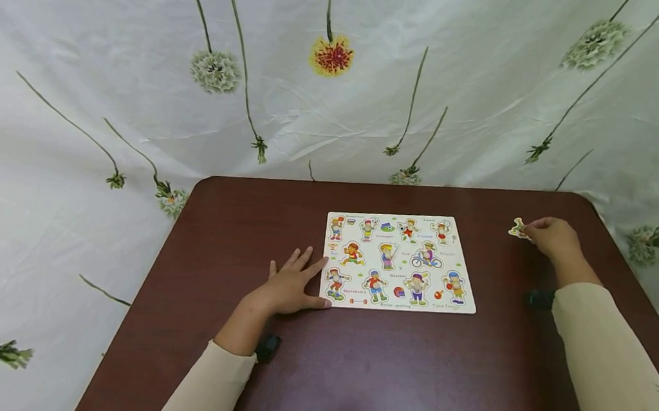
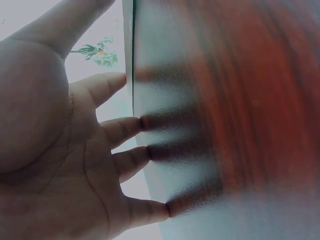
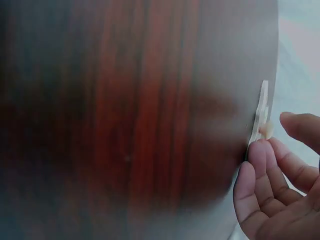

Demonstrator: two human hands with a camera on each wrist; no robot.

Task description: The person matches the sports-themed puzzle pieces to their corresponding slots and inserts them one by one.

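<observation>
A white wooden peg puzzle board (image 1: 391, 261) with printed sports figures lies on the dark table. At its left edge, my left hand (image 1: 287, 289) is spread, with the thumb and index finger touching the board and other fingertips on the table. My right hand (image 1: 553, 239) is at a small puzzle piece (image 1: 517, 228) toward the table's far right. In the right wrist view, fingertips touch the piece's pale round knob (image 3: 266, 130), while the thumb stands a little apart from it. The hand hides part of the piece in the head view.
The dark reddish-brown table (image 1: 385, 378) has rounded far corners. Behind it hangs a white cloth (image 1: 458, 125) printed with flowers. A dark wrist strap (image 1: 268, 348) sits at the left wrist and another dark strap (image 1: 539, 299) at the right.
</observation>
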